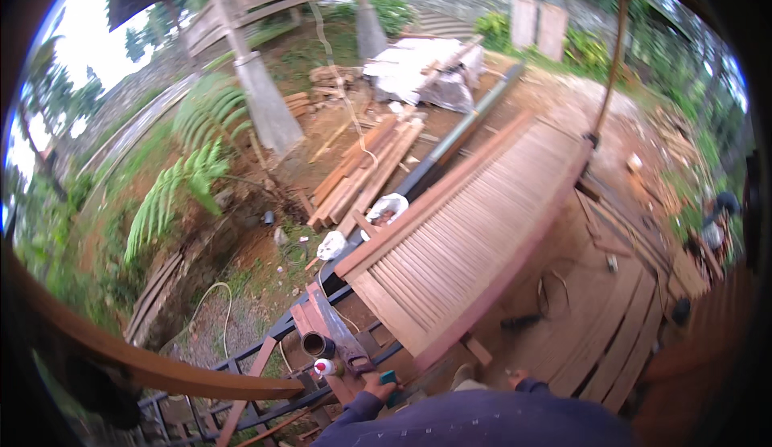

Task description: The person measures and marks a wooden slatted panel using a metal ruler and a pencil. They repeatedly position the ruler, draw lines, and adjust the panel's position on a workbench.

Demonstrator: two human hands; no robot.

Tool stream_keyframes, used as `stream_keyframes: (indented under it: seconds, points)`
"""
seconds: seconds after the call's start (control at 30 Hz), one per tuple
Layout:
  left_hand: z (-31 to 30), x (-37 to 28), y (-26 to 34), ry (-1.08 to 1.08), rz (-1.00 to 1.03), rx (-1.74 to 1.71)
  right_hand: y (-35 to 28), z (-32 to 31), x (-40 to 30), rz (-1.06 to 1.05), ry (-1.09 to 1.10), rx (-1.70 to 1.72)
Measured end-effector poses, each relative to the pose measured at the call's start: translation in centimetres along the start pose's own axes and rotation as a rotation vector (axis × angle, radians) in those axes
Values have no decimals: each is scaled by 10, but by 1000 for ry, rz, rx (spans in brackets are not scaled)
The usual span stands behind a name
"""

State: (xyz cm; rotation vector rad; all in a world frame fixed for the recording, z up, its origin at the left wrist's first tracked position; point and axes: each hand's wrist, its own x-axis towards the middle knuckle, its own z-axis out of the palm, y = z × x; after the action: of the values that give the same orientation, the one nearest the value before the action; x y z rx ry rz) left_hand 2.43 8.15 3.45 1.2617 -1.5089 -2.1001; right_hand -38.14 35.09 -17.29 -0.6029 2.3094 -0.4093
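Observation:
My left hand [379,388] is low in the picture, its fingers at a small teal object [389,379] whose kind I cannot make out. Just beyond it lies a handsaw [347,332] on boards, its handle towards me. A bottle with a red cap [324,367] and a dark open tin [316,344] stand beside the saw. My right hand [517,377] is near the lower end of a slatted wooden louvre panel [464,224], apart from it. Its fingers look bent, and whether they hold something small is too blurred to tell.
Black metal beams [416,175] run past the panel's left side. Stacked timber [368,169] and a white bag [389,206] lie beyond. A curved wooden rail [181,374] crosses the lower left. Cables [552,290] lie on the plank floor [603,332] at right.

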Motion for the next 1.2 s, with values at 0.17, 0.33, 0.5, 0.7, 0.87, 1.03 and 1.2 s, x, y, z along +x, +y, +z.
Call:
stream_keyframes:
  seconds: [0.17,0.33,0.5,0.7,0.87,1.03,1.2]
  points:
    - [26,28,-11,-222,78,99,-13,-43,-64,-28,28,83]
    - [113,55,28,-426,46,339,10,-95,-129,149,158,321]
    - [240,77,65,-620,77,386,99,-105,-157,48,351,372]
    - [413,105,77,-834,55,483,172,-196,-186,386,435,541]
    - [545,107,78,-1053,-141,532,206,-263,-226,343,758,582]
    - [638,136,47,-1144,-407,388,202,-284,-215,238,742,627]
    - [724,132,43,-1017,-579,328,205,-303,-204,83,620,832]
